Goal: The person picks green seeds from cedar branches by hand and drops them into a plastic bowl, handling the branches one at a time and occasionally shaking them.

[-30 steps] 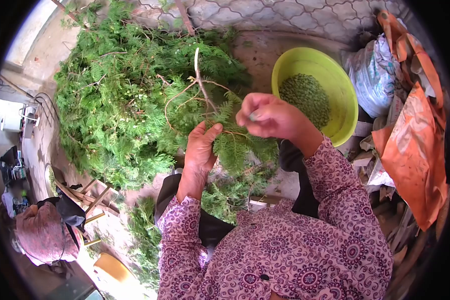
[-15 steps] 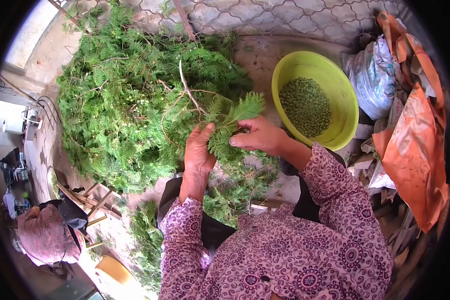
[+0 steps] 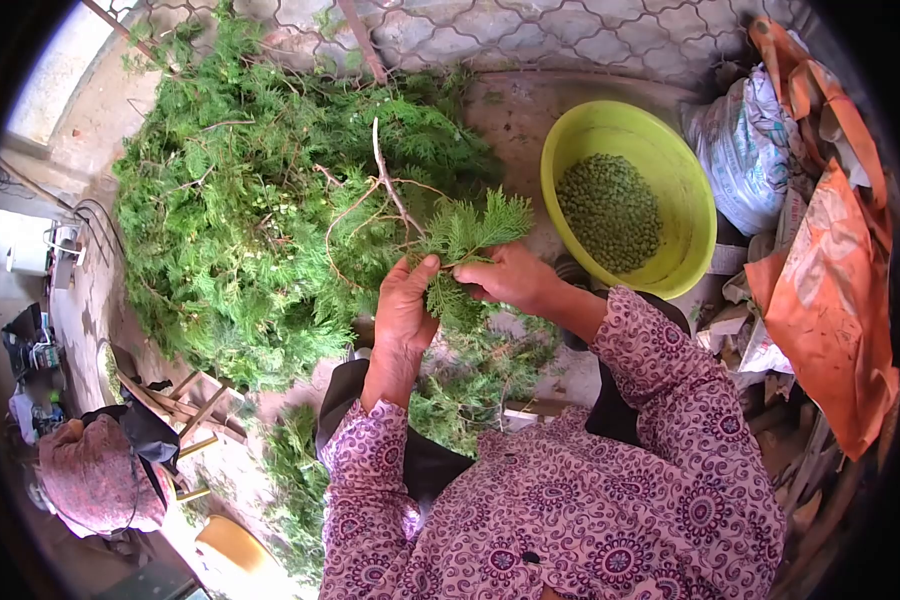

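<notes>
A leafy evergreen branch (image 3: 470,226) with flat, feathery green sprays and a bare brown stem is held up in front of me. My left hand (image 3: 404,305) is closed around its base, thumb on top. Close beside it, my right hand (image 3: 511,276) pinches the foliage between thumb and fingers; whether a small piece sits in that pinch is hidden. Behind my hands lies a big heap of cut green branches (image 3: 230,260). To the right stands a yellow-green basin (image 3: 686,165), partly filled with small round green cones or seeds (image 3: 610,212).
A white woven sack (image 3: 735,150) and an orange bag (image 3: 820,320) are at the right. Loose foliage (image 3: 480,375) lies on the ground by my legs. At the lower left are a cloth-covered seat (image 3: 95,475) and an orange-yellow container (image 3: 235,550). A wire fence (image 3: 570,40) runs along the back.
My right hand has moved in closer to the left one, its fingers drawing together on the foliage. The branch has tilted and shifted slightly right.
</notes>
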`<state>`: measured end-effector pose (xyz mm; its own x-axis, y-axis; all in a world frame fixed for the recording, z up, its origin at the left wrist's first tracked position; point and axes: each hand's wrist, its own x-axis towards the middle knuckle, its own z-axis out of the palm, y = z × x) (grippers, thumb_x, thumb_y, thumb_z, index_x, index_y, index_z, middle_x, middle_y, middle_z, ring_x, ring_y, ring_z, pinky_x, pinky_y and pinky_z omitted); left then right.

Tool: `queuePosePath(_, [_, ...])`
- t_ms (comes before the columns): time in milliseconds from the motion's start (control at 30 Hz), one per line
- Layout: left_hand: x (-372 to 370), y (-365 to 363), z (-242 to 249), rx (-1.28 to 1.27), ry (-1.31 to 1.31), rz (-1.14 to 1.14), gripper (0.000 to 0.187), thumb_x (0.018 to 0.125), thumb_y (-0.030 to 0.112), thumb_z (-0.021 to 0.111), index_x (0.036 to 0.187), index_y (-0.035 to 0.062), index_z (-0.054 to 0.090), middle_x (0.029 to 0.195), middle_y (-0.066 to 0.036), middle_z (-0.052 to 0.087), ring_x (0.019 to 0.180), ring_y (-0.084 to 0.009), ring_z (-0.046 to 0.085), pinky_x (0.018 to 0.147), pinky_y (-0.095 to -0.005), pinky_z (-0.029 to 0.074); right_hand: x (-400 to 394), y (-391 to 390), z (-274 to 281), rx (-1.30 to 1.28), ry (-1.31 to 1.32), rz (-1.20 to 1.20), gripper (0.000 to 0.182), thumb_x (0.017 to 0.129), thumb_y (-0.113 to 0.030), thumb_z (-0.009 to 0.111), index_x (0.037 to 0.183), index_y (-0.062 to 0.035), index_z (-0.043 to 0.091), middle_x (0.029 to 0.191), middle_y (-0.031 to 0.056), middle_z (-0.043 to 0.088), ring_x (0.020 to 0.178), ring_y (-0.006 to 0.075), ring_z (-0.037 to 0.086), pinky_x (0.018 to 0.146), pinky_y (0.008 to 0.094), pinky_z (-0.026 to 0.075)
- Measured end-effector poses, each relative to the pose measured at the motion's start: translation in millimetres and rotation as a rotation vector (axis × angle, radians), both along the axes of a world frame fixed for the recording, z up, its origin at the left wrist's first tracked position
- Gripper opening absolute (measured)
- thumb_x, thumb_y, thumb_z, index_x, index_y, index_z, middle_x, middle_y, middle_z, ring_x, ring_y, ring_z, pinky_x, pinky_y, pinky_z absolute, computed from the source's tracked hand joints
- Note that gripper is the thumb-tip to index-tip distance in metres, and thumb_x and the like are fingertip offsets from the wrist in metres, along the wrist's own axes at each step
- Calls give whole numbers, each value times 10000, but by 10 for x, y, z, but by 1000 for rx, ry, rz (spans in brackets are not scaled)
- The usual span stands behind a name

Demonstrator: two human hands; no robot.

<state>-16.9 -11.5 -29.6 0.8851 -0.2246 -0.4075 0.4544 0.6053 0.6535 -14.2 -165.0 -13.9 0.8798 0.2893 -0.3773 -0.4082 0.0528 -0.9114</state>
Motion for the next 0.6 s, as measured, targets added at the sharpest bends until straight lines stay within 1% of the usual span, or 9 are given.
queuePosePath(100, [5, 44, -54, -33, -1, -39, 240, 806, 76, 584, 1036, 31, 532, 958, -67, 601, 848, -152, 568, 759, -293, 458, 7, -48, 89, -9, -16, 88, 191, 750, -155, 567, 907, -45, 570, 709, -9, 525, 585, 68, 484, 491, 208, 390])
queuePosePath(167, [-13, 51, -51, -26, 18, -52, 248, 805, 76, 585, 1042, 31, 529, 957, -65, 601, 846, -149, 568, 758, -287, 457, 41, -98, 116, -18, 31, 141, 189, 737, -155, 567, 890, -43, 570, 714, -2, 530, 587, 74, 489, 499, 218, 397])
queuePosePath(233, [-31, 41, -16, -87, 7, -121, 263, 791, 78, 600, 1038, 27, 527, 930, -58, 604, 825, -142, 571, 748, -274, 460, 74, -152, 165, -27, 78, 192, 187, 724, -155, 568, 873, -41, 570, 719, 5, 535, 589, 79, 495, 507, 228, 405])
queuePosePath(300, [-62, 26, 7, -71, 6, -124, 270, 782, 82, 609, 1034, 27, 527, 913, -57, 605, 801, -144, 575, 731, -271, 466, 91, -202, 226, -150, 4, 281, 176, 719, -151, 564, 849, -33, 575, 691, 4, 530, 567, 81, 489, 517, 232, 410])
queuePosePath(333, [-72, 18, 13, -55, 7, -124, 277, 774, 86, 619, 1029, 26, 528, 896, -56, 605, 776, -146, 579, 714, -269, 471, 94, -222, 227, -150, 3, 279, 176, 719, -151, 564, 849, -33, 575, 691, 4, 530, 567, 81, 489, 517, 232, 410])
queuePosePath(367, [-71, 22, 1, -55, 6, -125, 277, 774, 86, 619, 1029, 26, 528, 896, -56, 605, 776, -146, 579, 714, -269, 471, 96, -239, 225, -154, 19, 307, 166, 719, -150, 560, 837, -34, 579, 685, 10, 541, 564, 83, 495, 518, 230, 410])
queuePosePath(433, [-63, 47, -39, -176, -21, -163, 286, 761, 95, 633, 1019, 26, 530, 855, -59, 607, 725, -150, 584, 664, -277, 483, 91, -271, 206, -158, 36, 334, 158, 720, -150, 556, 824, -34, 584, 680, 16, 552, 560, 85, 502, 519, 228, 411])
queuePosePath(500, [-61, 64, -45, -188, -37, -176, 288, 761, 97, 633, 1020, 27, 527, 838, -61, 606, 704, -154, 583, 641, -279, 485, 90, -293, 182, -207, 67, 407, 156, 722, -156, 554, 818, -40, 596, 706, 38, 592, 573, 92, 527, 522, 223, 416])
queuePosePath(600, [-35, 42, -17, -171, -41, -169, 291, 761, 99, 636, 1019, 28, 523, 805, -63, 603, 670, -159, 580, 611, -283, 487, 48, -303, 268, -213, 103, 318, 180, 726, -172, 560, 841, -42, 605, 743, 59, 615, 580, 118, 551, 553, 244, 438])
